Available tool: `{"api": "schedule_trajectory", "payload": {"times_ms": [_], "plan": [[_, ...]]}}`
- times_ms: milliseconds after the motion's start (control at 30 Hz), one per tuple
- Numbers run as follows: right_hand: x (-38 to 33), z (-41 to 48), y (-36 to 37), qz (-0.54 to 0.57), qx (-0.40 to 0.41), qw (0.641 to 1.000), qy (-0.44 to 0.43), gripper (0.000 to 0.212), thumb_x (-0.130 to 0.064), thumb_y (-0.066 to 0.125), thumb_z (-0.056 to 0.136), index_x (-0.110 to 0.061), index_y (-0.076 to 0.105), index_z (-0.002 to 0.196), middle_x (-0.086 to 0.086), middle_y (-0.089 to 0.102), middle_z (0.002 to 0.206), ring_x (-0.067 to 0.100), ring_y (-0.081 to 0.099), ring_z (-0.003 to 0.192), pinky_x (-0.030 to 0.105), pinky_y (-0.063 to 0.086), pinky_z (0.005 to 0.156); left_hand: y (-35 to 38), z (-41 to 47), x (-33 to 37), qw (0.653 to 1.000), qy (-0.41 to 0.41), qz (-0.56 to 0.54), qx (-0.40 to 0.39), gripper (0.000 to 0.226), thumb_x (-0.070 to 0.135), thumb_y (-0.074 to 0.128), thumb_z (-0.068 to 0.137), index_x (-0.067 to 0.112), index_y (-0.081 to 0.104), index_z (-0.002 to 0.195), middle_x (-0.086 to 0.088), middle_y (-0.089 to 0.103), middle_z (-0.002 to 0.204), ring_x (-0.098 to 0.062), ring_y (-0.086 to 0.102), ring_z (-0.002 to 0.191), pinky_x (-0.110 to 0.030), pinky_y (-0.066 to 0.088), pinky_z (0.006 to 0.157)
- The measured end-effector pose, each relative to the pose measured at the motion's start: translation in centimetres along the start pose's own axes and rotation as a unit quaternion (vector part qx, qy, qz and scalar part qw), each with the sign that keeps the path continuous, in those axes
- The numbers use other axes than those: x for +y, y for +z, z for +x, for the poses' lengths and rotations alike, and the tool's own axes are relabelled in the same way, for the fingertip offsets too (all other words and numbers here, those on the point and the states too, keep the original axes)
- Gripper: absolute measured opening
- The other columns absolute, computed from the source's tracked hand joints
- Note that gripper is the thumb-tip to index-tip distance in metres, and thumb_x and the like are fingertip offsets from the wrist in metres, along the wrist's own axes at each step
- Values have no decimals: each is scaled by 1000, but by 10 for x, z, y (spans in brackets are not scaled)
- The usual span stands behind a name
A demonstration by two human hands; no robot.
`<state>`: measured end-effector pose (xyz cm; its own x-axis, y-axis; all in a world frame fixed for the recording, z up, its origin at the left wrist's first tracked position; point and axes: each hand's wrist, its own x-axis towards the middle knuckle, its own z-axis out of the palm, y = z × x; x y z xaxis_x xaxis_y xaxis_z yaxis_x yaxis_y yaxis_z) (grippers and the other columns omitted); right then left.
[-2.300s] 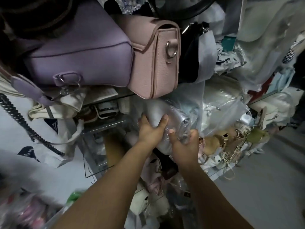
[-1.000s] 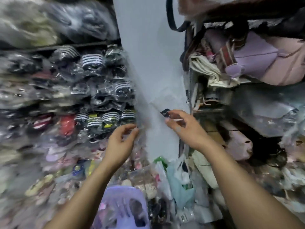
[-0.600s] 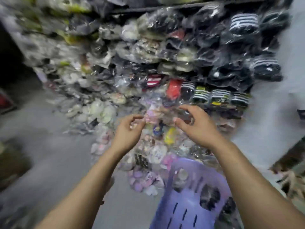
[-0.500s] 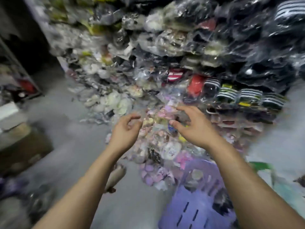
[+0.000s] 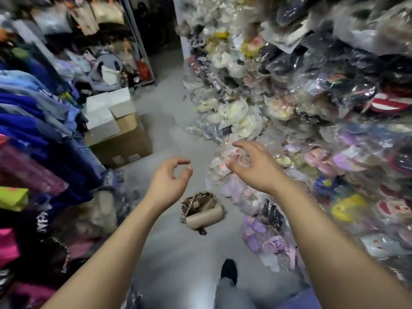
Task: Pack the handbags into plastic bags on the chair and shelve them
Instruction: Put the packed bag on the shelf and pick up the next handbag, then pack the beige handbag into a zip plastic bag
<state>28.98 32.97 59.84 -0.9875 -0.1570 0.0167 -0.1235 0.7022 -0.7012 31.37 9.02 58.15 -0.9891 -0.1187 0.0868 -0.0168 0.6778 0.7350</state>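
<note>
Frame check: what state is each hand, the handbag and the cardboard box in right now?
left hand, raised, fingers loosely curled, holding nothing.
right hand, raised, fingers loosely curled, holding nothing.
handbag, lying on the floor, untouched.
cardboard box, on the floor, top flaps open.

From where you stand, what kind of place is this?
Most likely a shop's stockroom aisle: a wall of goods in clear plastic bags on the right, stacks of folded clothes on the left, and an open cardboard box on the floor.
</note>
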Motion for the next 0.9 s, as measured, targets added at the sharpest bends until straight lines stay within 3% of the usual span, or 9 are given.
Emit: {"api": "schedule_trajectory", "payload": {"times_ms": [233, 367, 500, 633, 733, 833, 900], "plan": [[26, 134, 48, -11, -65, 998, -1, 59, -52, 63, 90, -36, 45, 145, 1, 44, 150, 24, 45, 135, 42, 38, 112, 24, 106, -43, 998, -56, 15, -1, 21, 32, 60, 96, 27, 67, 115, 8, 63, 124, -7, 53, 120, -18, 34, 94], [51, 195, 86, -23, -106, 994, 18, 57, -46, 63, 91, -32, 47, 143, 6, 47, 145, 27, 45, 133, 39, 38, 111, 58, 162, -66, 995, -95, 6, -23, 23, 32, 59, 96, 26, 67, 117, 9, 61, 125, -6, 52, 119, -16, 33, 93], [79, 233, 137, -25, -139, 989, 54, 55, -42, 64, 89, -31, 50, 141, 6, 48, 142, 30, 43, 133, 39, 39, 110, 94, 193, -101, 991, -126, -10, -50, 22, 28, 59, 97, 22, 68, 117, 14, 59, 120, 7, 48, 105, 5, 27, 80], [123, 258, 194, -44, -181, 978, 98, 55, -38, 63, 93, -31, 47, 144, 5, 44, 145, 30, 39, 134, 37, 36, 111, 135, 218, -169, 984, -159, -2, -78, 19, 28, 61, 95, 24, 69, 112, 12, 62, 120, -1, 51, 115, 0, 30, 87], [170, 273, 247, -70, -186, 972, 128, 53, -36, 62, 92, -29, 48, 143, 6, 47, 141, 31, 43, 129, 34, 36, 108, 176, 234, -234, 975, -198, -10, -98, 15, 26, 60, 95, 24, 69, 107, 13, 62, 112, 0, 53, 110, -12, 37, 91], [221, 283, 311, -76, -188, 966, 159, 53, -33, 66, 89, -28, 52, 140, 8, 52, 133, 33, 50, 123, 36, 40, 108, 230, 240, -301, 964, -252, -32, -84, 12, 18, 58, 96, 27, 67, 95, 27, 54, 91, 16, 48, 87, -1, 35, 70], [254, 287, 355, -73, -188, 964, 174, 53, -30, 69, 86, -27, 55, 138, 9, 55, 132, 33, 54, 119, 38, 42, 107, 268, 236, -345, 950, -302, -59, -59, 14, 15, 56, 96, 24, 65, 91, 18, 57, 88, 14, 57, 82, 2, 36, 61]]}}
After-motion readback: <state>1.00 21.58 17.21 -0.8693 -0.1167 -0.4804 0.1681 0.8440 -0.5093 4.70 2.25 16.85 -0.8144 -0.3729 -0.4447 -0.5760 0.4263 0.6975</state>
